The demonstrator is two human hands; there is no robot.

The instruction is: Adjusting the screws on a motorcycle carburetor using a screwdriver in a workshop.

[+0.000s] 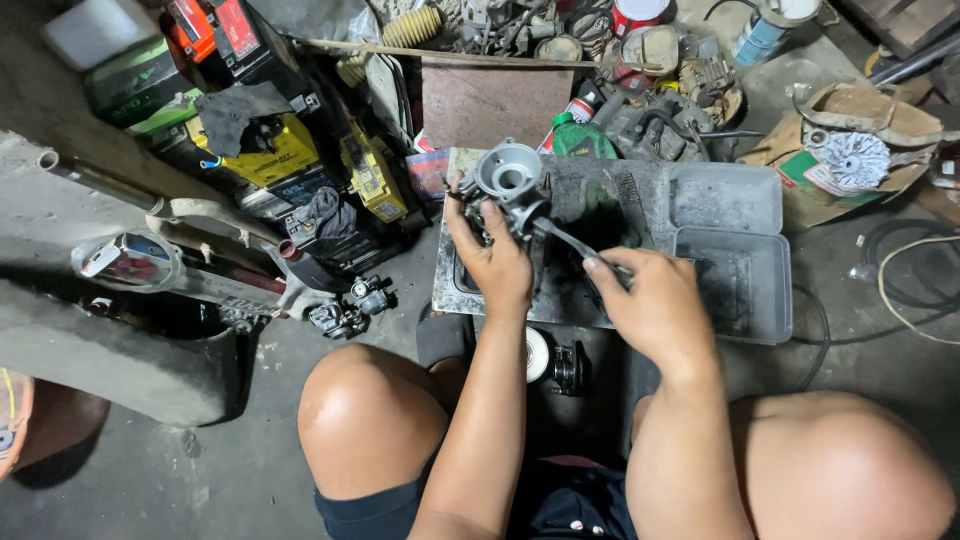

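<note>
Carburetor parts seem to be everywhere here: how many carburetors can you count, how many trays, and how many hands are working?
Carburetors: 2, one grey one held up in the left hand at, one dark one lying on the floor
Grey plastic trays: 1
Hands: 2, the right hand gripping a thin metal tool
Total: 5

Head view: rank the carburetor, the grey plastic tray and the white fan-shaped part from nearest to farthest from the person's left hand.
From the left hand:
1. Carburetor, gripped in that hand.
2. Grey plastic tray, to the right, beyond the right hand.
3. White fan-shaped part, far right on cardboard.
</note>
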